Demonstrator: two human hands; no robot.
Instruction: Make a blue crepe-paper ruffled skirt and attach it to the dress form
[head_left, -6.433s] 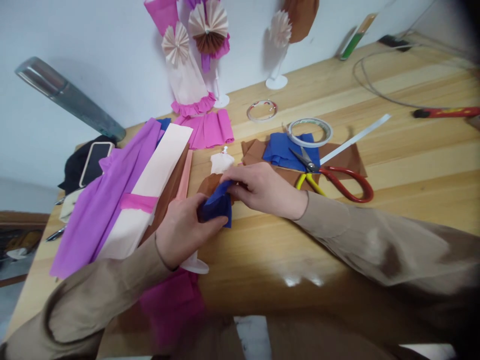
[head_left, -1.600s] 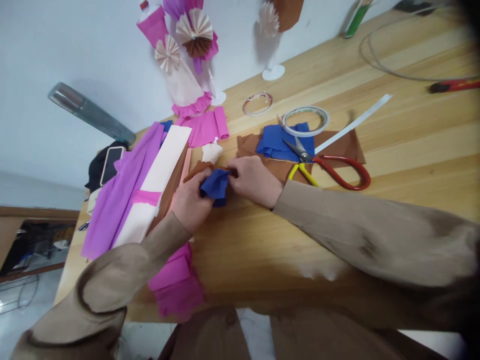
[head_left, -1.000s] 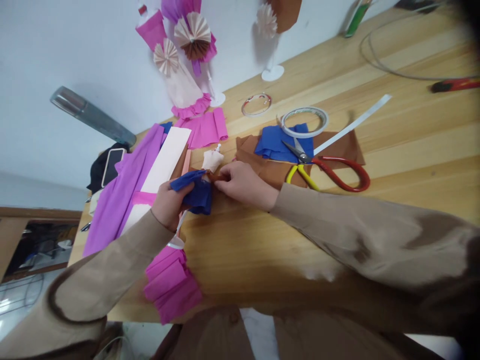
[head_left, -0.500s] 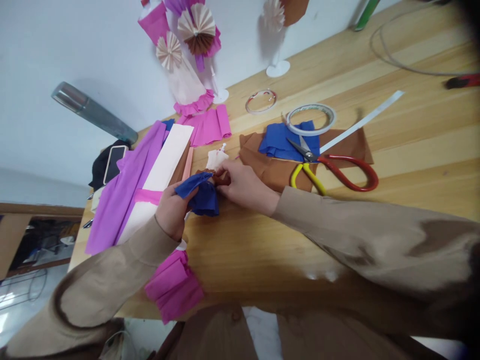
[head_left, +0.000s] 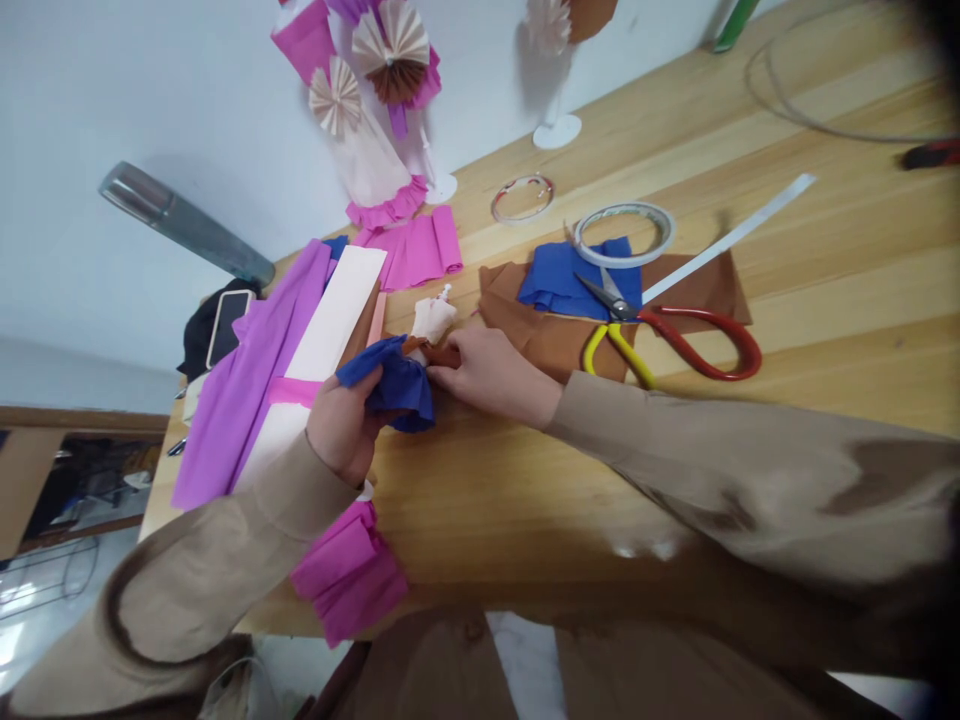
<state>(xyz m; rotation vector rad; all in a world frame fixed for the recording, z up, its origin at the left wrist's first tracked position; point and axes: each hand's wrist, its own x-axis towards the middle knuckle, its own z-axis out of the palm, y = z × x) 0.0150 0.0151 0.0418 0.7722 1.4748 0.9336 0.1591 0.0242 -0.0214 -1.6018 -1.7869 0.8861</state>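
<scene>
Ruffled blue crepe paper [head_left: 405,388] is gripped in my left hand [head_left: 341,425], fingers closed on its left side. The blue paper sits around the lower part of a small white doll-like torso [head_left: 433,318], which points away from me. My right hand [head_left: 499,378] pinches a narrow brown paper strip [head_left: 442,356] against the torso, just above the blue paper. Part of the strip is hidden behind my right fingers. To the right, scissors [head_left: 619,310] with one red and one yellow handle lie across folded blue paper [head_left: 544,282] and brown paper [head_left: 525,325].
A roll of white tape [head_left: 664,238] and a wire ring [head_left: 495,205] lie beyond. Purple paper [head_left: 247,400], a white strip [head_left: 330,320] and a phone [head_left: 229,328] are at left. Dressed figures [head_left: 367,170] and a grey bottle [head_left: 187,225] stand by the wall.
My left hand has shifted slightly left, and the blue paper is pulled lower, baring more of the white torso and brown strip. My right hand stays almost in place.
</scene>
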